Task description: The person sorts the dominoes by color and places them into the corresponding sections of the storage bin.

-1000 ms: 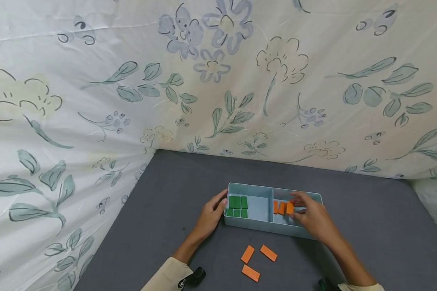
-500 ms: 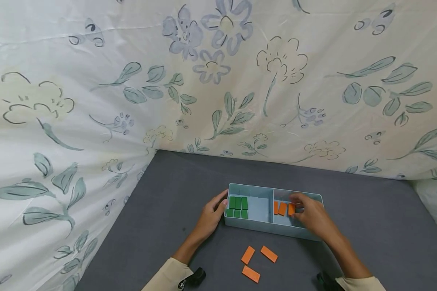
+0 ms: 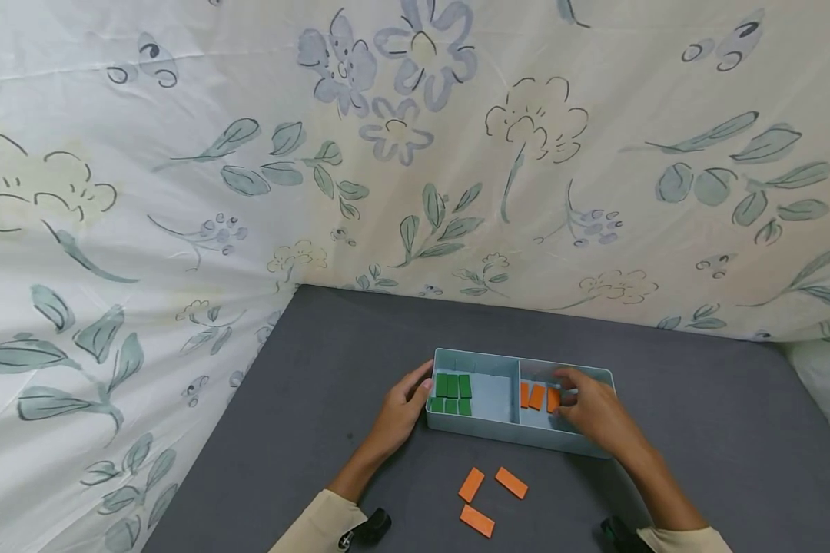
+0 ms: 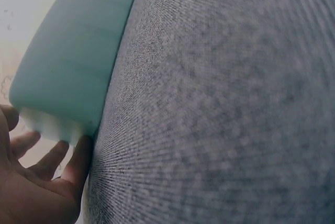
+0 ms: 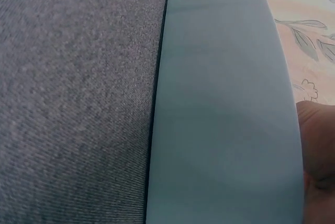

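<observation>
In the head view, a light blue two-compartment box (image 3: 473,427) stands on the dark cloth. My left hand (image 3: 396,411) rests against its left end; in the left wrist view, the fingers of that hand (image 4: 44,182) touch the end wall, spread apart. Over the right compartment, my right hand (image 3: 598,411) has its thumb and fingers at an orange block (image 3: 552,400), partly covered by them. Two further orange blocks, one against the divider (image 3: 524,395) and one beside it (image 3: 536,397), sit in a row. The right wrist view mostly shows the box's front wall (image 5: 225,103), which hides the fingertips.
Green blocks (image 3: 453,385) form two rows at the left of the left compartment. Three loose orange blocks, including the nearest one (image 3: 477,521), lie on the dark cloth (image 3: 360,330) in front of the box. A floral curtain (image 3: 401,192) hangs behind and to the left.
My right hand has lowered the orange block into the right compartment, slightly apart from the other two. My left hand has stayed at the box's end.
</observation>
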`<state>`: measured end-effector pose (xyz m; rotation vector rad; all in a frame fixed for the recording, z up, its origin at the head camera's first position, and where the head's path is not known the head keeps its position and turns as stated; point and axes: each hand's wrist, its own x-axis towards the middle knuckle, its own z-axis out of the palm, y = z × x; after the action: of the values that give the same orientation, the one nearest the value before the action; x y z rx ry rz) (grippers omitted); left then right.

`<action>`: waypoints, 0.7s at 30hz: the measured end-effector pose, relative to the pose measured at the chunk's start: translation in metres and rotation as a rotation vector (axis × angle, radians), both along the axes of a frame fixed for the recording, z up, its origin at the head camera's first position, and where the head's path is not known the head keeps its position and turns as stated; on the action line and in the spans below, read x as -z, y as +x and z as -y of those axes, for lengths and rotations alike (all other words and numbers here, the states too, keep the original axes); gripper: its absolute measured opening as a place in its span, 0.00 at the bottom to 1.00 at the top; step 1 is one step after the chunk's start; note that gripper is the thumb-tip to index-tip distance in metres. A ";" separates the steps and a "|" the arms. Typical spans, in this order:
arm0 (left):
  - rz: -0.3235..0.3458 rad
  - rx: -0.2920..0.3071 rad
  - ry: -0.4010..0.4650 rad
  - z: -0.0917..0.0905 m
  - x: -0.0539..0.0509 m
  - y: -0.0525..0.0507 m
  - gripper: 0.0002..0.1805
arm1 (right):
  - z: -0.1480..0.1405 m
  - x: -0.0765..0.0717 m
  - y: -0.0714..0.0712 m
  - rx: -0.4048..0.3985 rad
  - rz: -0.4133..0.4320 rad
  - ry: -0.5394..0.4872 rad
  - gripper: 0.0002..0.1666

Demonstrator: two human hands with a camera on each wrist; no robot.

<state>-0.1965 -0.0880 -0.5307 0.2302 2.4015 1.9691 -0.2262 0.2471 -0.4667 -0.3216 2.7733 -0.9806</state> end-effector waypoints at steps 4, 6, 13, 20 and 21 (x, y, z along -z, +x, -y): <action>-0.002 -0.003 -0.002 0.000 -0.001 0.001 0.29 | 0.001 0.001 0.000 -0.005 0.006 -0.023 0.38; 0.000 -0.004 0.000 0.001 -0.002 0.001 0.29 | 0.001 0.001 0.001 -0.009 0.007 -0.034 0.37; -0.001 -0.006 -0.005 -0.001 -0.003 0.003 0.31 | -0.003 0.004 0.003 -0.032 0.004 -0.064 0.37; 0.006 -0.008 -0.001 -0.002 -0.002 0.006 0.29 | -0.007 -0.002 0.010 -0.018 -0.053 -0.137 0.36; 0.005 -0.007 0.000 -0.002 -0.001 0.006 0.29 | -0.008 -0.003 0.011 -0.013 -0.065 -0.144 0.36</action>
<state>-0.1901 -0.0864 -0.5296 0.2167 2.4019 1.9707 -0.2152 0.2548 -0.4637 -0.3990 2.7592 -1.1903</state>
